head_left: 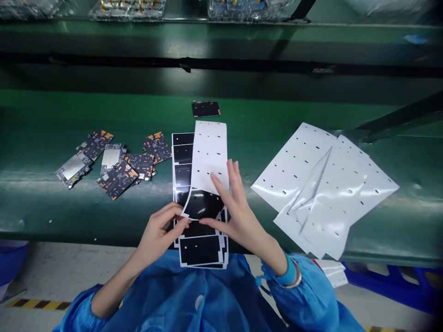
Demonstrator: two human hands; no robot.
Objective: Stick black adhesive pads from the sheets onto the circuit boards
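Glossy black, white-backed slotted sticker sheet [209, 152] is bent back over a stack of black sticker sheets [200, 251].
Its fold is pinched in the grip of the left hand [162, 228]; the right hand [238, 210] is laid on it, grip wide.

The person's bare left hand [162, 229] is curling in, with its thumb and fingertips pinching together. The bare right hand [239, 210] is lying flatter, its fingers [236, 177] stretching straight away from the body and its thumb pointing at the left hand. Both forearms are angling inward, bringing the hands close together.
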